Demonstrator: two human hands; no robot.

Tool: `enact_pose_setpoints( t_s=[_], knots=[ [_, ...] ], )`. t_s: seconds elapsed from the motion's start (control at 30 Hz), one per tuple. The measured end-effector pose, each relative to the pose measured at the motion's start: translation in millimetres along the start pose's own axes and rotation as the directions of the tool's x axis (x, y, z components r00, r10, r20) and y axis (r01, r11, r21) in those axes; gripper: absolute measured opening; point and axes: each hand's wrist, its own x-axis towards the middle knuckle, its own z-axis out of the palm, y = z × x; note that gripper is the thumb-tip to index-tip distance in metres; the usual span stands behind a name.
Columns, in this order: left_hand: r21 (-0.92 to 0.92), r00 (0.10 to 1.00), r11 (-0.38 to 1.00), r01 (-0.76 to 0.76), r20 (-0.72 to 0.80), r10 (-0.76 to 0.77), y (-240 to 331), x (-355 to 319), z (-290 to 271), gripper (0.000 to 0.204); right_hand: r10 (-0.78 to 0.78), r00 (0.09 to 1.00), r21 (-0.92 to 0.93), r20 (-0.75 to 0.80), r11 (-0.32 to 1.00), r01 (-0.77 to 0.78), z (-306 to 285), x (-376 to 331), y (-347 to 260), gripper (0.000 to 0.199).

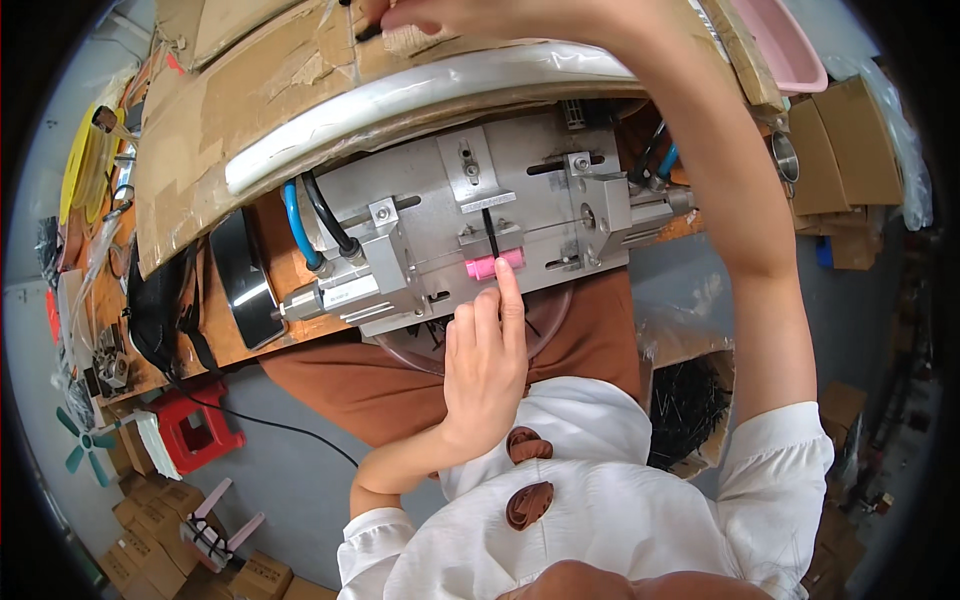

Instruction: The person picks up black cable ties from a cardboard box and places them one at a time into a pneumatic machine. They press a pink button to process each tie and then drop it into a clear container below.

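My left hand (485, 345) reaches up from below, its index finger stretched out and its other fingers curled. That fingertip rests on a small pink part (481, 268) seated in a grey metal jig (530, 190). A thin black rod (490, 230) runs from the jig's upper block down to the pink part. My right hand (415, 14) is at the top edge over the cardboard, partly cut off. Its fingers are drawn together beside a small dark piece (369, 32), whose kind I cannot make out.
Metal cylinders flank the jig, with blue and black hoses (300, 225) on the left. A padded white edge (430, 95) borders the cardboard (250, 110) above. A phone (245, 280) lies left. Below are a clear bowl (410, 358) and a box of black pieces (690, 405).
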Motion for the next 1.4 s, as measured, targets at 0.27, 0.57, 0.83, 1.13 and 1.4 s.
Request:
enact_pose_setpoints(
  t_s=[0.27,0.57,0.83,1.13,1.4],
  knots=[
    [-0.064,0.995,0.997,-0.034,0.096,0.04,-7,4,-21,0.065,0.517,0.831,0.72,-0.207,0.656,-0.229,4,-148,-95,0.032],
    [-0.142,0.924,0.963,-0.228,-0.344,0.168,-81,197,-78,0.011,0.478,0.806,0.38,-0.35,0.859,-0.344,106,-185,-189,0.049],
    [-0.205,0.986,0.966,-0.159,0.007,0.164,-120,193,-92,0.027,0.508,0.814,0.356,-0.28,0.843,-0.404,107,-174,-191,0.053],
    [-0.195,0.996,0.98,-0.026,-0.088,0.009,-45,40,-77,0.068,0.414,0.757,-0.019,-0.506,0.872,-0.489,24,-86,-85,0.031],
    [-0.004,0.998,1.0,-0.025,0.057,0.025,1,-2,-10,0.066,0.517,0.854,0.299,-0.058,0.826,-0.479,-19,-29,16,0.022]
  ],
)
